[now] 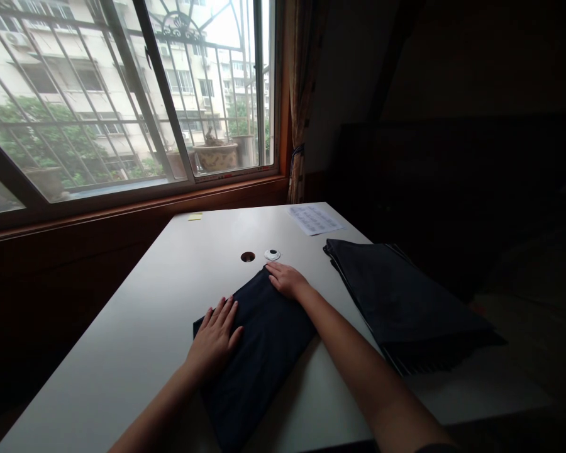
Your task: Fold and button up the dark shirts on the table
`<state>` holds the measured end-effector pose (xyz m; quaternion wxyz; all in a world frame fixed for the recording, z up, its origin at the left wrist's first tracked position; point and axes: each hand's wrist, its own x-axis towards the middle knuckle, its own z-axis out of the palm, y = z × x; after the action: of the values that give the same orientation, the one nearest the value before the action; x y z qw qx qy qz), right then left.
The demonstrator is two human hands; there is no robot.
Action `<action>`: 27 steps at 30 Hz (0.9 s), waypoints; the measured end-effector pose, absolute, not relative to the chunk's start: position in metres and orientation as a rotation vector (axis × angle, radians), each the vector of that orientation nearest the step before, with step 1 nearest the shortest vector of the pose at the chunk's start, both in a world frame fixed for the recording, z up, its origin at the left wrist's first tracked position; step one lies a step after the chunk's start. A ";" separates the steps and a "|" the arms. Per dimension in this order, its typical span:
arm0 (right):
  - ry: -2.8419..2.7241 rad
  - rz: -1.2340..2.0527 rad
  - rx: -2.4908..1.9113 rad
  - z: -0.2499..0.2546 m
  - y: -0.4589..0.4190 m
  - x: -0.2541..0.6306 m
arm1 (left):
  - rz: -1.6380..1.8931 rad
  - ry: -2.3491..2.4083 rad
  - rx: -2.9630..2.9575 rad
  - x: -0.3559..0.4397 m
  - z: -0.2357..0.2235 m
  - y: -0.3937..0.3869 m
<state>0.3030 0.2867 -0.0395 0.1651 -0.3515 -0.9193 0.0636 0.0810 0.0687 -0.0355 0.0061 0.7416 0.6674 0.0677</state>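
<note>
Closest to me, my bare right forearm [358, 371] stretches over the white table [136, 314], where the dark blue cloth [268, 346] lies flat and slanted between my arms. I clamp nothing: my left hand [217, 336] rests palm down near its left corner, fingers slightly apart, and my right hand [287, 281] lies flat at its far corner, fingers close together. I judge it light, soft and hardly fragile, apt to crease or skid on this smooth top; opposite corners, thumbs underneath, seem the best hold. Beside it, on my right, sits a dark stack [410, 296].
</note>
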 end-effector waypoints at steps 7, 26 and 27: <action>-2.660 0.216 -1.089 -0.044 0.293 0.301 | 0.158 2.017 2.398 0.082 -0.020 0.051; -2.587 0.302 -1.397 -0.045 0.301 0.303 | 0.254 1.422 2.688 0.144 -0.016 0.010; -2.562 0.305 -1.428 -0.047 0.303 0.306 | 0.258 1.427 2.696 0.144 -0.016 0.007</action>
<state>0.3060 0.3034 -0.0467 0.0960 -0.4821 -0.8647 0.1031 0.1438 0.0074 -0.0160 0.0402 0.8800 0.4657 0.0843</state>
